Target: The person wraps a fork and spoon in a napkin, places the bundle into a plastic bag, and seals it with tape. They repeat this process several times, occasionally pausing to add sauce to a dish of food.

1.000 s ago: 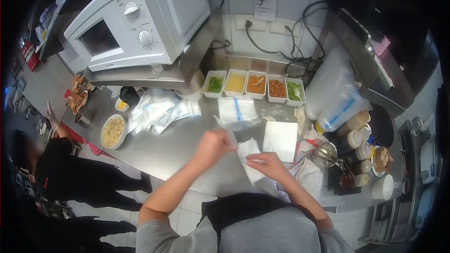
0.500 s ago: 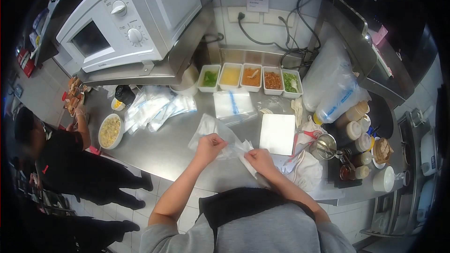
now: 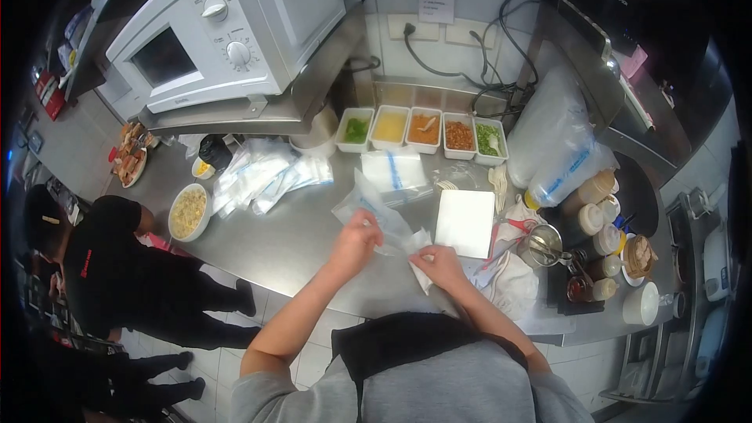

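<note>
A clear plastic bag is stretched out over the steel counter between my two hands. My left hand has its fingers curled and pinched together at the bag's near left edge. Lower and to the right, my right hand is closed on a crumpled white napkin, which touches the right end of the bag. A white square stack lies just beyond my right hand. Behind the bag is a flat pile of clear bags with a blue stripe.
Several white tubs of toppings line the wall. A microwave stands on a shelf at left, above more packets and a bowl of food. Sauce bottles and red scissors are at right. A co-worker stands at left.
My left hand has lifted slightly up and turned, while the right hand has barely moved. The co-worker at left has turned away from the counter and drawn an arm back.
</note>
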A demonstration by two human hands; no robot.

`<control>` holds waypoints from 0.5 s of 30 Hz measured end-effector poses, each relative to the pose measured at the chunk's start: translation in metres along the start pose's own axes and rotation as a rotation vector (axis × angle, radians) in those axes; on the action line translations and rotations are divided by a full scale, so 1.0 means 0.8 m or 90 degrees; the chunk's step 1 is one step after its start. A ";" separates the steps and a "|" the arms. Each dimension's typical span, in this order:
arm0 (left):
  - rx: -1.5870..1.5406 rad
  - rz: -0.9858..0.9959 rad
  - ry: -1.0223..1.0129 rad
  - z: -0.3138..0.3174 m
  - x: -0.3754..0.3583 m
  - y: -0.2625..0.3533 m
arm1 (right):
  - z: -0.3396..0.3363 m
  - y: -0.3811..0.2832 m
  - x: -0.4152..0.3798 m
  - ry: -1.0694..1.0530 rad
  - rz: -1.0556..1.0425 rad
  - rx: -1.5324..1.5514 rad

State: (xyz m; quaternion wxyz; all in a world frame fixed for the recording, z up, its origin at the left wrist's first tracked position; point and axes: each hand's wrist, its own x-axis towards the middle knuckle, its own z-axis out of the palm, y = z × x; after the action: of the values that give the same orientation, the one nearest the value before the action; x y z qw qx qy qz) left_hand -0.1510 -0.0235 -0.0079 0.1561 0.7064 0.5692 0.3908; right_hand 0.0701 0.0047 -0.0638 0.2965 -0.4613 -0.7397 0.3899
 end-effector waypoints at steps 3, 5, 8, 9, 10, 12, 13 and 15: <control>0.105 0.047 -0.096 0.019 -0.013 -0.002 | -0.024 -0.001 -0.001 0.027 -0.072 -0.032; 0.132 0.049 -0.113 0.028 -0.015 0.000 | -0.049 -0.017 -0.012 0.072 -0.063 -0.101; 0.194 -0.009 -0.207 0.038 -0.010 0.013 | -0.080 -0.057 -0.032 0.055 -0.067 -0.035; 0.196 -0.013 -0.219 0.045 -0.009 0.011 | -0.085 -0.068 -0.037 0.055 -0.066 -0.037; 0.199 -0.017 -0.231 0.051 -0.007 0.011 | -0.087 -0.079 -0.041 0.022 -0.073 0.009; 0.179 0.003 -0.238 0.056 -0.002 0.011 | -0.081 -0.080 -0.041 -0.009 -0.080 0.054; 0.161 0.023 -0.245 0.059 0.000 0.012 | -0.073 -0.069 -0.037 -0.046 -0.099 0.019; 0.154 0.017 -0.270 0.058 0.003 0.025 | -0.058 -0.057 -0.025 -0.097 -0.107 -0.062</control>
State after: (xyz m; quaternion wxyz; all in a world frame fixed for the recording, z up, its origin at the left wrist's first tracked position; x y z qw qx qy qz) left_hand -0.1037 -0.0169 -0.0237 0.1810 0.7937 0.5570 0.1645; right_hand 0.0945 -0.0121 -0.0023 0.2481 -0.3808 -0.8142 0.3612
